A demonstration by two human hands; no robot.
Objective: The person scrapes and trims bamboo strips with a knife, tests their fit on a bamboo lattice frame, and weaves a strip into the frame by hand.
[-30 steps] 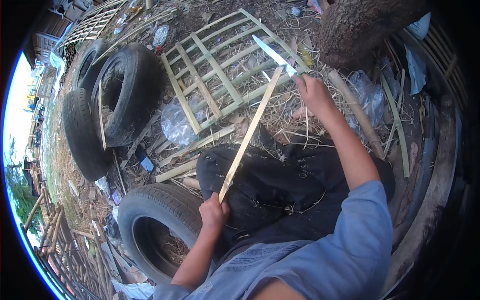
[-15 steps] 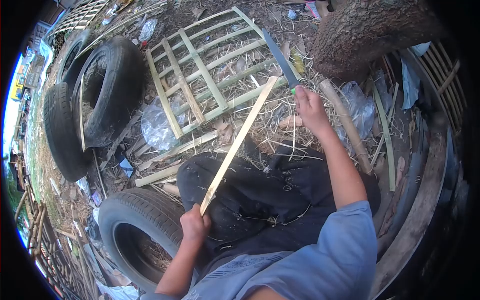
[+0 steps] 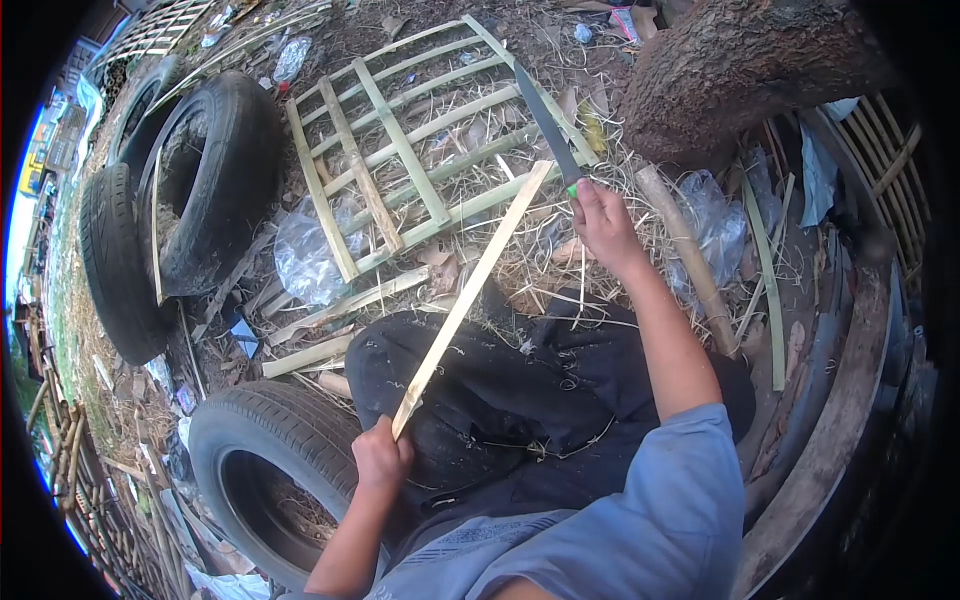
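Observation:
My left hand [image 3: 383, 455] is closed round the lower end of a pale, flat bamboo strip [image 3: 470, 290], which slants up and to the right over my dark trousers [image 3: 530, 390]. In my right hand [image 3: 604, 222] is a knife [image 3: 545, 118] with a long dark blade and a bit of green at the handle. Its blade points up and left, apart from the strip's far end. Behind both lies a lattice of bamboo slats [image 3: 410, 150] on the ground, and the blade overlaps its right edge in view.
Old tyres [image 3: 225, 190] stand at the left, and another tyre [image 3: 275, 420] lies beside my left arm. A thick tree trunk [image 3: 740, 80] rises at upper right. A bamboo pole [image 3: 690, 260], plastic bags [image 3: 312, 255] and shavings litter the ground.
My right hand and the knife have shifted slightly left and down. The left hand and the strip's lower end have dropped a little. The view has also shifted slightly.

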